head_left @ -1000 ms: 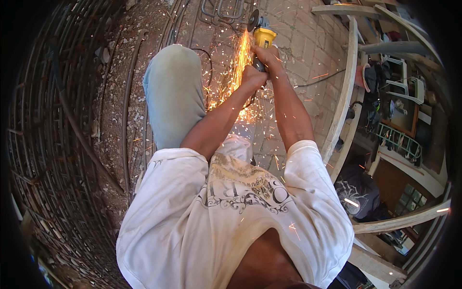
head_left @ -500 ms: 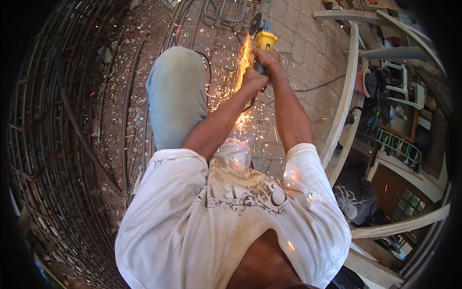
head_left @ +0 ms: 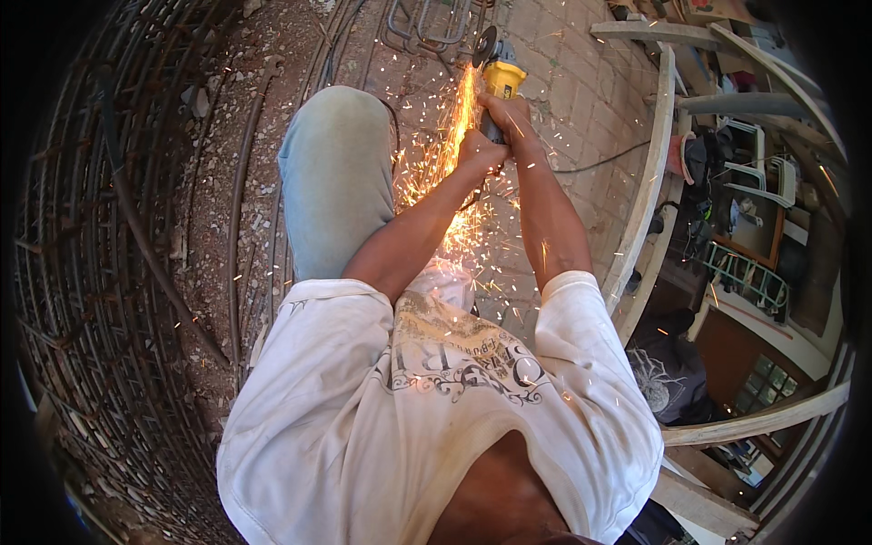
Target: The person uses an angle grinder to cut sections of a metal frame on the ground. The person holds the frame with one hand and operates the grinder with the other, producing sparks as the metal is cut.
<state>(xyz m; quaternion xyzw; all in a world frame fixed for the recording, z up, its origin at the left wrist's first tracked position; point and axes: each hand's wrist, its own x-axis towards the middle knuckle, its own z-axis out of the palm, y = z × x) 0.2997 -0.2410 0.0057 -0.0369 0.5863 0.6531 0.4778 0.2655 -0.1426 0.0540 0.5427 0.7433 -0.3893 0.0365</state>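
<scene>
At the top middle, both of my hands are closed on a yellow and black angle grinder. My right hand wraps its body just behind the yellow head. Closer to me, my left hand grips the dark rear part. The dark cutting disc faces left, beside bent steel bars on the ground. A dense stream of orange sparks sprays from the disc back toward my lap, past my left forearm. Where the disc meets metal is too small and bright to make out.
Stacked rusty rebar cages fill the left side. Long rods lie on gravelly soil beside my bent knee. A black cord crosses the brick paving. On the right stands a wooden frame, with chairs and clutter beyond.
The grinder and both hands stay in nearly the same place, shifted very slightly. The spark stream looks thicker and brighter than before.
</scene>
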